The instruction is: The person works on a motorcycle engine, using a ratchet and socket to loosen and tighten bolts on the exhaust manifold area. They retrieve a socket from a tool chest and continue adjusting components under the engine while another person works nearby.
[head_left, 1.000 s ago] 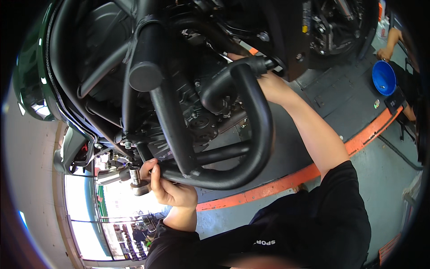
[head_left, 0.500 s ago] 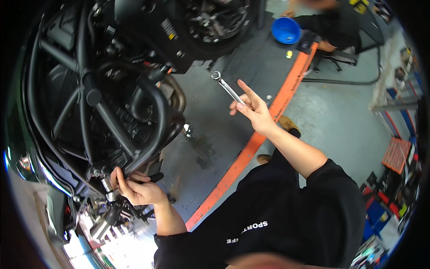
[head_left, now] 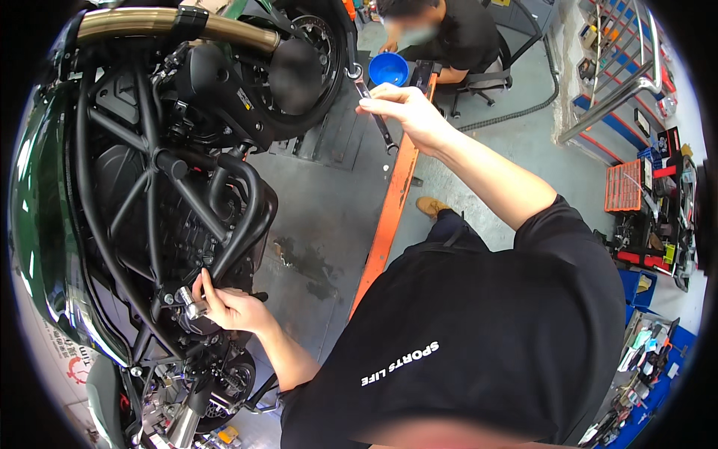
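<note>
My left hand [head_left: 235,310] is closed round a socket wrench [head_left: 196,308] beside the black tubular frame of a motorcycle [head_left: 198,202]. The wrench's chrome head and socket show left of my fingers, against a frame joint; most of its handle is hidden by my palm. My index finger stretches up along the frame tube. Raised over the floor, my right hand [head_left: 410,112] pinches a chrome combination wrench [head_left: 382,129] near its middle. The ring end points up and away, while the other end hangs below my fingers.
An orange lift edge [head_left: 389,213] runs between me and the motorcycle. Beyond it, a seated person [head_left: 467,37] is beside a blue bowl [head_left: 389,69]. At right stand a metal railing [head_left: 609,101], an orange rack [head_left: 624,185] and a tool-filled blue tray [head_left: 636,374].
My right hand has moved up and away, and the combination wrench has swung so its lower end now shows. My left hand stays at the frame with the socket wrench. The view has shifted.
</note>
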A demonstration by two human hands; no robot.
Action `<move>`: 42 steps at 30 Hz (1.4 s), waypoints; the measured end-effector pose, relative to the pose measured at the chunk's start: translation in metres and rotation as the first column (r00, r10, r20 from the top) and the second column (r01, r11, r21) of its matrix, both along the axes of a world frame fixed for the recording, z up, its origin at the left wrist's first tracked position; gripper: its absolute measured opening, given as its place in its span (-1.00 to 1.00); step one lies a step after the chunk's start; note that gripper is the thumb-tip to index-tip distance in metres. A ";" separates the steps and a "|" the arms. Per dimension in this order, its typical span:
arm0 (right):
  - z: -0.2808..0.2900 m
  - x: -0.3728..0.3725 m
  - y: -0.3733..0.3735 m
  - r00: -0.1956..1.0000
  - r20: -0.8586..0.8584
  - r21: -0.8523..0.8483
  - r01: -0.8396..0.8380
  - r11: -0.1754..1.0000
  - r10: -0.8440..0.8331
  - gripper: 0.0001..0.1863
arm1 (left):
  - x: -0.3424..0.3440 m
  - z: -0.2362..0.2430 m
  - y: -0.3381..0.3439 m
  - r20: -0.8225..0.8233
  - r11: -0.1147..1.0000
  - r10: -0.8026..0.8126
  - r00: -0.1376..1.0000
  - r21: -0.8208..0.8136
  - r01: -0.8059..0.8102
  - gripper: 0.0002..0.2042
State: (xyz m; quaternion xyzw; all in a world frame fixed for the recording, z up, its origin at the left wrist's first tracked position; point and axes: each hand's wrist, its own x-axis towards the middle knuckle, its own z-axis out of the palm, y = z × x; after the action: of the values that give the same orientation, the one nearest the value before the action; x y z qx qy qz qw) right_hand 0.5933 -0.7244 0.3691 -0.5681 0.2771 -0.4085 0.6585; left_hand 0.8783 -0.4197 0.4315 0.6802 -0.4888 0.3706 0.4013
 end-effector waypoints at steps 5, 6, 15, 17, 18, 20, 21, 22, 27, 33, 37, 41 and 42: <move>0.049 -0.008 0.000 0.998 0.059 0.068 0.010 0.998 -0.014 -0.71 | -0.009 0.000 -0.001 -0.121 1.000 0.014 0.993 -0.025 -0.018 -0.63; 0.054 -0.006 0.000 0.998 0.065 0.046 0.017 0.999 -0.020 -0.72 | -0.008 0.002 0.001 -0.104 1.000 0.025 0.994 -0.015 -0.027 -0.63; 0.067 -0.010 0.000 0.918 0.314 -0.016 -0.249 0.968 0.242 -0.84 | -0.004 0.003 0.004 -0.068 1.000 0.002 0.998 -0.002 -0.002 -0.62; 0.068 -0.010 0.009 0.813 0.425 -0.054 -0.417 0.907 0.399 -0.72 | -0.004 0.004 0.007 -0.120 1.000 0.015 0.993 0.001 -0.015 -0.63; 0.057 -0.014 0.006 0.721 0.460 -0.130 -0.523 0.842 0.519 -0.58 | -0.003 0.002 0.006 -0.127 1.000 0.011 0.992 0.004 -0.010 -0.63; 0.052 -0.012 0.007 0.565 0.558 -0.152 -0.651 0.744 0.608 -0.48 | -0.002 0.000 0.006 -0.159 1.000 0.015 0.987 0.002 -0.015 -0.63; 0.048 -0.012 0.009 0.514 0.585 -0.153 -0.689 0.708 0.627 -0.46 | -0.003 0.000 0.007 -0.185 1.000 0.019 0.983 -0.001 -0.019 -0.63; 0.039 -0.011 0.012 0.567 0.603 -0.037 -0.683 0.729 0.562 -0.47 | -0.003 -0.001 0.007 -0.211 1.000 0.021 0.977 -0.005 -0.023 -0.63; 0.018 0.013 0.018 0.905 0.092 -0.009 -0.416 0.909 0.415 -0.80 | -0.004 0.003 0.006 -0.147 0.998 0.053 0.988 0.023 -0.051 -0.61; -0.047 0.044 0.020 0.948 -0.203 -0.137 -0.277 0.951 0.246 -0.49 | -0.002 0.001 0.003 -0.190 1.000 0.025 0.982 0.010 -0.024 -0.63; -0.106 0.072 0.023 0.946 -0.164 -0.015 -0.287 0.958 0.281 -0.52 | -0.002 -0.002 0.006 -0.283 0.999 0.043 0.958 0.006 -0.043 -0.66; -0.117 0.111 0.018 0.860 -0.060 0.086 -0.502 0.861 0.507 -0.54 | 0.001 -0.004 0.013 -0.275 0.999 0.034 0.961 0.010 -0.033 -0.65; -0.118 0.123 0.018 0.845 0.014 0.078 -0.533 0.842 0.534 -0.54 | 0.000 -0.005 0.012 -0.257 0.998 0.065 0.964 0.039 -0.057 -0.64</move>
State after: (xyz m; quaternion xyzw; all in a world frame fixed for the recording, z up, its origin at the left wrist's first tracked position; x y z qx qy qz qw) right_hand 0.7165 -0.7066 0.2514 -0.5979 0.1270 -0.1957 0.7669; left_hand 0.8783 -0.4074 0.4263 0.7436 -0.4169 0.2834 0.4392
